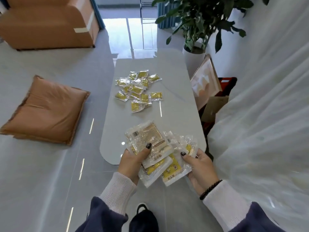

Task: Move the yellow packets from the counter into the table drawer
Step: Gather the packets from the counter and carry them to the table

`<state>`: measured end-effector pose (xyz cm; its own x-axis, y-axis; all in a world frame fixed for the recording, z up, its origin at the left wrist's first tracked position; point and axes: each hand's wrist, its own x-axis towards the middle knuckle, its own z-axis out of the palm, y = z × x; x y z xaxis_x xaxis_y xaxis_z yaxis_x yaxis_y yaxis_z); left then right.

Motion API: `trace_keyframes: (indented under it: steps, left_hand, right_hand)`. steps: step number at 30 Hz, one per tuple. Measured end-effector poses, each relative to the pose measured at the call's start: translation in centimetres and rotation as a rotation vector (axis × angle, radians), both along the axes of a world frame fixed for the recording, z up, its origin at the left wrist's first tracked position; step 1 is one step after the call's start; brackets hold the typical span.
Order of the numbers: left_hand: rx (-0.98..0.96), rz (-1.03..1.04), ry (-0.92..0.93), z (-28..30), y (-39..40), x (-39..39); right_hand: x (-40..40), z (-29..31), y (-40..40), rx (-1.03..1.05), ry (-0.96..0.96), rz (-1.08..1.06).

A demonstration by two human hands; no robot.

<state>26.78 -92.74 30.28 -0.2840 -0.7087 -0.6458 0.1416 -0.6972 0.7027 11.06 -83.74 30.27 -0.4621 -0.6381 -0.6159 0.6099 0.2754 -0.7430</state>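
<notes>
Yellow packets [139, 91] in clear wrap (white flower print), pale grey table [175, 114], orange-brown cushion [48, 109]

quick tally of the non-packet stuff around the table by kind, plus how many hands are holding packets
Hands holding packets: 2, left hand and right hand
Orange cushion: 1
Orange sofa: 1
Potted plant: 1
White table: 1
Total: 6

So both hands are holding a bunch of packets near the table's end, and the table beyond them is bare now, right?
Not quite. The left hand and right hand do hold packets, but the head view shows a pile of yellow packets on the table.
</notes>
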Motion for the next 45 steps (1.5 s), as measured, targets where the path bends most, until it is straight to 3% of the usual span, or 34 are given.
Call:
trace_keyframes:
  steps: [12, 22, 28, 38, 45]
  left_hand:
    - [0.014, 0.0, -0.012, -0.8, -16.3, -0.6]
    - [0.104, 0.257, 0.0, -5.1, -25.5, -6.1]
    - [0.225, 0.327, 0.028, -10.3, -30.6, -8.2]
    - [0.177, 0.174, -0.048, -25.4, -41.2, -7.0]
    - [0.177, 0.011, -0.184, -31.3, -44.8, -5.0]
  right_hand:
    - [0.2, -1.0, -15.7, 0.069, -0.02, -0.049]
    - [-6.2, -5.4, -26.5, 0.089, -0.049, 0.077]
    - [-8.4, -10.6, -32.9, 0.142, -0.061, 0.109]
    - [-6.8, -24.8, -42.1, 0.19, -0.099, 0.076]
    - [-4.5, -31.2, -44.7, 0.231, -0.109, 0.009]
